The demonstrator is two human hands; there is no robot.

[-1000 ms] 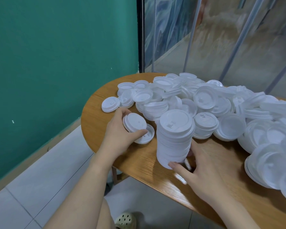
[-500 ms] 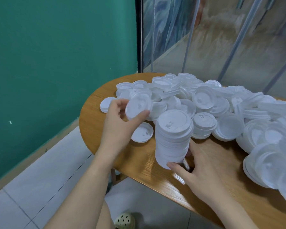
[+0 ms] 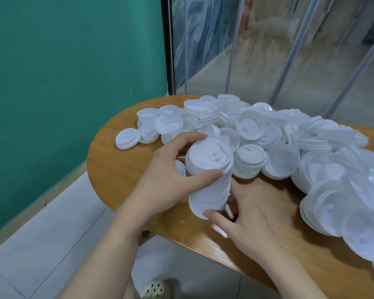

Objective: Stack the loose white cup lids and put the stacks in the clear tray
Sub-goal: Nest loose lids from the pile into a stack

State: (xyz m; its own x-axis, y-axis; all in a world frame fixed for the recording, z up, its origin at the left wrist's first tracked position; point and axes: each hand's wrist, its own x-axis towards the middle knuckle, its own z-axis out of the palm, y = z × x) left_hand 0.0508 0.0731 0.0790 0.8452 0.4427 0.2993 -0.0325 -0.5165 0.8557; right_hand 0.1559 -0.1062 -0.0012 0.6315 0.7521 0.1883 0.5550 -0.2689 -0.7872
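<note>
Carried over from the pile, a lid now caps the stack (image 3: pixel 208 180); left hand (image 3: pixel 171 180) clasps its top, right hand (image 3: pixel 246 214) grips the base, steadying it.

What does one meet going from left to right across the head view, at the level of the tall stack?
Green wall → lone lid → left hand → tall stack of lids → short stack → big heap of loose lids.
</note>
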